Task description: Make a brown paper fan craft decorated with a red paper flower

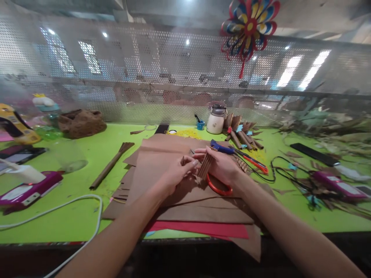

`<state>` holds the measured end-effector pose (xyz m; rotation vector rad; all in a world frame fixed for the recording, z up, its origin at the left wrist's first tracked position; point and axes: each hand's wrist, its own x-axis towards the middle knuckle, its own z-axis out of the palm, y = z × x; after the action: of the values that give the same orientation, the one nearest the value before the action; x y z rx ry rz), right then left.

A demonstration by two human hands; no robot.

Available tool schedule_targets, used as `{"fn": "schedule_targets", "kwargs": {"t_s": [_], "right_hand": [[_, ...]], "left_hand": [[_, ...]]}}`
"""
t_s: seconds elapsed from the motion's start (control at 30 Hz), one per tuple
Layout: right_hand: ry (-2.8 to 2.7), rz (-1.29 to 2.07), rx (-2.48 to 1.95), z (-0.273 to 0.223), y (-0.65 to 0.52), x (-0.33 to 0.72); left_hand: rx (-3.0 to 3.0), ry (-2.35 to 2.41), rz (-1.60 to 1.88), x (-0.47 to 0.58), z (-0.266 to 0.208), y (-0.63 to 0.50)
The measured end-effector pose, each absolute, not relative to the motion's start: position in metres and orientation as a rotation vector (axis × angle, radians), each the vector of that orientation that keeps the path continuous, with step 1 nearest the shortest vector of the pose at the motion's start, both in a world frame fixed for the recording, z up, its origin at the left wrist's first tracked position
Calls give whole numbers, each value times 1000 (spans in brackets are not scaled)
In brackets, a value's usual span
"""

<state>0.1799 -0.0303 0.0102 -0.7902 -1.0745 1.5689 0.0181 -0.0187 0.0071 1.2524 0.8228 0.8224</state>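
Note:
My left hand (pixel 180 172) is closed in a pinch on a small piece of brown cardboard (pixel 183 161). Just to its right, my right hand (pixel 222 166) is closed round a ribbed strip of corrugated cardboard (pixel 205 166). An orange-handled pair of scissors (pixel 219 189) shows its loop below the right palm, and a thin metal tip appears near the fingertips. Whether the right hand grips the scissors too is hidden. Both hands are over a stack of brown paper sheets (pixel 153 166) with red paper (pixel 199 229) under its front edge.
A rolled cardboard tube (pixel 111 166) with a frayed end lies left. Behind are a white jar (pixel 216 119) and bundled cardboard rolls (pixel 242 133). A blue tool (pixel 222 147), black cable (pixel 274 168) and purple power strips (pixel 339 183) are right. A white cable (pixel 100 210) crosses the front left.

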Motion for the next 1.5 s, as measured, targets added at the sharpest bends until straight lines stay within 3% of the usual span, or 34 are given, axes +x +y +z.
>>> {"fn": "schedule_targets", "kwargs": {"t_s": [0.27,0.53,1.07,1.5], "right_hand": [[-1182,1573,-750,6,-35,165],[-1284,1310,-924,-5,-32,178],[-1338,1164,-1059,-9,-32,180],[-1250,1174,-1139,-6,-34,184]], "left_hand": [[1353,792,863,20,10,-24],[1311,947,904,11,10,-15],[1300,994,903,10,8,-11],[1392,1019,924,8,-1,-5]]}}
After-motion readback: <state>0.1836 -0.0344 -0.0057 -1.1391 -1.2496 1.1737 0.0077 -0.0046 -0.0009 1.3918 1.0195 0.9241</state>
